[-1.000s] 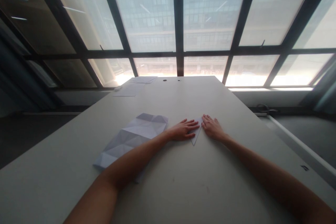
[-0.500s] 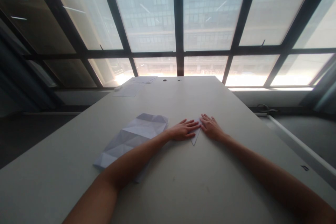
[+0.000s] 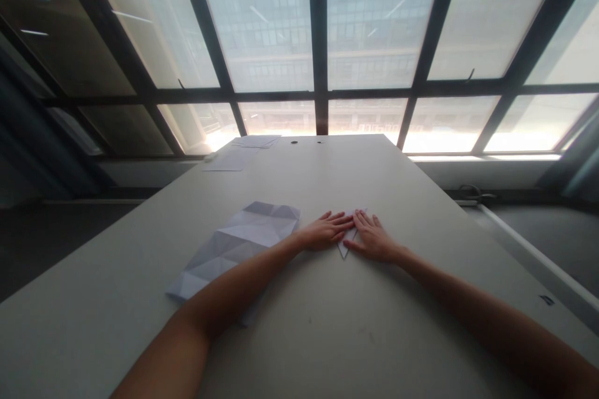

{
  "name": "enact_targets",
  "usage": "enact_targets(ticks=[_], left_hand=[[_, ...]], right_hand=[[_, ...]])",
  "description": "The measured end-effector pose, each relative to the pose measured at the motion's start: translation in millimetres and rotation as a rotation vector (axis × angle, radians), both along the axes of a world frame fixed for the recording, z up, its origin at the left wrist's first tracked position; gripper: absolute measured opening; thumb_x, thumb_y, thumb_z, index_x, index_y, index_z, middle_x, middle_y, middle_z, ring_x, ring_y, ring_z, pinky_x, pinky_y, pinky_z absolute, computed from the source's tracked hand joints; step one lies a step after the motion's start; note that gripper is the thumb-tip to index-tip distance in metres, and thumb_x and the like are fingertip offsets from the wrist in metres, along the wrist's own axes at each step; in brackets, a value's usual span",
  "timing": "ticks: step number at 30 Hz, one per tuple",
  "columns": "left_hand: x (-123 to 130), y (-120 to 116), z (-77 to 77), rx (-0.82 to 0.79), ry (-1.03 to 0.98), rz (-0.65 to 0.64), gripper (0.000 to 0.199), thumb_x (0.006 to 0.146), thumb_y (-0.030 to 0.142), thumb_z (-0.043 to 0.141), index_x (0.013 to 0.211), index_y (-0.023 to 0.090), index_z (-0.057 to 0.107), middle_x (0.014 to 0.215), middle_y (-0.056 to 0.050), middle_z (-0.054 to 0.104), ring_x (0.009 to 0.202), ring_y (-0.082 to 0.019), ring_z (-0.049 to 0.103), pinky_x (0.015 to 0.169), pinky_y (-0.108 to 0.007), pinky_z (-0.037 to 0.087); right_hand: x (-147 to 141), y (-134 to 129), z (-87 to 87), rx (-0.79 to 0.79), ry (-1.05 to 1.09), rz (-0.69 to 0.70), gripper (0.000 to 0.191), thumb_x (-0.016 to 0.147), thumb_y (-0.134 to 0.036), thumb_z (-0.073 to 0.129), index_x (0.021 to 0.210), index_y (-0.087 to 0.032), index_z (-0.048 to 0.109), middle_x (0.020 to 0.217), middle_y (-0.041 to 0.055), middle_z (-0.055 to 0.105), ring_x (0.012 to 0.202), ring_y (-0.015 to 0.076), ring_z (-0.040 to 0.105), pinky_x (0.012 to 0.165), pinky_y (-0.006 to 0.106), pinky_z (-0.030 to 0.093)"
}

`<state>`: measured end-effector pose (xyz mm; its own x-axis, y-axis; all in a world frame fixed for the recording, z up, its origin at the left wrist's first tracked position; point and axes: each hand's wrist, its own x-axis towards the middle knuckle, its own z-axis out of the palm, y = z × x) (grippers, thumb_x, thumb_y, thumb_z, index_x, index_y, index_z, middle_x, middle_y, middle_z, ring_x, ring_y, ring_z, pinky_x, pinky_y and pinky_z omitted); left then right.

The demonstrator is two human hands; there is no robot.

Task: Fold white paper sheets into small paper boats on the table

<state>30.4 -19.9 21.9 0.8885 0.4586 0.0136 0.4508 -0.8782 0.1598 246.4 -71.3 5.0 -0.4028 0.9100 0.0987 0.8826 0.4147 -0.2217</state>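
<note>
A small folded piece of white paper point(image 3: 344, 249) lies on the white table, its pointed tip toward me and partly covered by both hands. My left hand point(image 3: 324, 231) rests flat on its left side, fingers spread. My right hand point(image 3: 372, 237) presses on its right side with fingers stretched out, the fingertips close to those of my left hand. Left of the hands lies a larger creased sheet of paper point(image 3: 248, 230), partly hidden under my left forearm.
Flat white sheets point(image 3: 227, 160) lie at the far left of the table point(image 3: 346, 181). Two small dark round spots are near the far edge. A dark mark point(image 3: 546, 300) is on the right side. Windows stand behind the table.
My right hand has shifted slightly down on the small folded paper, and its thumb now reaches left across it. My left hand has hardly moved.
</note>
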Motion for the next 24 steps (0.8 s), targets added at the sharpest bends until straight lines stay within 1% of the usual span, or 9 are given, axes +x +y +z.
enact_targets(ticks=[4, 8, 11, 14, 18, 22, 24], left_hand=[[0.5, -1.2, -0.1, 0.016, -0.004, 0.003, 0.055, 0.105, 0.033, 0.028, 0.158, 0.029, 0.016, 0.164, -0.003, 0.019, 0.152, -0.022, 0.012, 0.121, -0.050, 0.012], [0.8, -2.9, 1.4, 0.019, 0.016, 0.004, 0.054, 0.105, 0.031, 0.030, 0.158, 0.028, 0.020, 0.163, -0.005, 0.021, 0.152, -0.022, 0.013, 0.121, -0.052, 0.012], [0.8, -2.3, 0.4, 0.011, 0.012, 0.013, 0.054, 0.105, 0.031, 0.030, 0.158, 0.029, 0.019, 0.163, -0.004, 0.022, 0.152, -0.021, 0.013, 0.121, -0.052, 0.012], [1.0, -0.3, -2.2, -0.007, -0.004, 0.019, 0.055, 0.105, 0.033, 0.029, 0.158, 0.030, 0.015, 0.163, -0.002, 0.020, 0.152, -0.021, 0.012, 0.121, -0.052, 0.011], [-0.1, 1.7, -2.5, -0.031, -0.008, 0.005, 0.057, 0.104, 0.037, 0.034, 0.158, 0.032, 0.015, 0.164, -0.002, 0.018, 0.152, -0.022, 0.012, 0.121, -0.053, 0.010], [-2.3, 1.7, 2.1, -0.065, -0.023, -0.041, 0.057, 0.104, 0.037, 0.035, 0.158, 0.032, 0.015, 0.164, -0.002, 0.018, 0.152, -0.021, 0.011, 0.121, -0.052, 0.008], [-2.2, 2.2, 2.9, -0.084, -0.042, -0.039, 0.054, 0.105, 0.037, 0.032, 0.158, 0.032, 0.018, 0.163, -0.002, 0.021, 0.152, -0.021, 0.012, 0.121, -0.050, 0.008]], right_hand=[[-2.5, -3.1, 0.9, -0.031, 0.005, 0.024, 0.106, 0.085, -0.080, 0.036, 0.159, -0.008, 0.012, 0.163, 0.0187, 0.016, 0.151, 0.0343, 0.008, 0.119, 0.057, 0.005], [-6.5, -6.6, 2.1, -0.062, 0.020, 0.040, 0.109, 0.081, -0.083, 0.041, 0.160, -0.015, 0.006, 0.164, 0.0170, 0.015, 0.151, 0.0352, 0.005, 0.118, 0.058, 0.003], [-6.9, -8.0, 4.6, -0.078, 0.027, 0.049, 0.111, 0.079, -0.083, 0.044, 0.160, -0.019, 0.003, 0.164, 0.0172, 0.013, 0.151, 0.0359, 0.005, 0.118, 0.059, 0.002], [-6.5, -8.6, 6.5, -0.093, 0.032, 0.061, 0.114, 0.077, -0.084, 0.046, 0.160, -0.020, 0.003, 0.164, 0.0179, 0.012, 0.151, 0.0352, 0.005, 0.118, 0.058, 0.002], [-8.4, -6.6, 3.6, -0.065, 0.058, 0.022, 0.112, 0.077, -0.084, 0.047, 0.160, -0.019, 0.008, 0.163, 0.0169, 0.018, 0.151, 0.0338, 0.009, 0.119, 0.057, 0.003], [-8.8, 1.5, -1.4, -0.027, 0.098, -0.048, 0.101, 0.082, -0.081, 0.046, 0.158, -0.018, 0.023, 0.161, 0.0159, 0.027, 0.150, 0.0325, 0.017, 0.120, 0.055, 0.008], [-6.2, 7.3, -2.1, -0.019, 0.111, -0.057, 0.093, 0.085, -0.077, 0.045, 0.156, -0.019, 0.029, 0.160, 0.0146, 0.030, 0.149, 0.0304, 0.020, 0.120, 0.054, 0.010]])
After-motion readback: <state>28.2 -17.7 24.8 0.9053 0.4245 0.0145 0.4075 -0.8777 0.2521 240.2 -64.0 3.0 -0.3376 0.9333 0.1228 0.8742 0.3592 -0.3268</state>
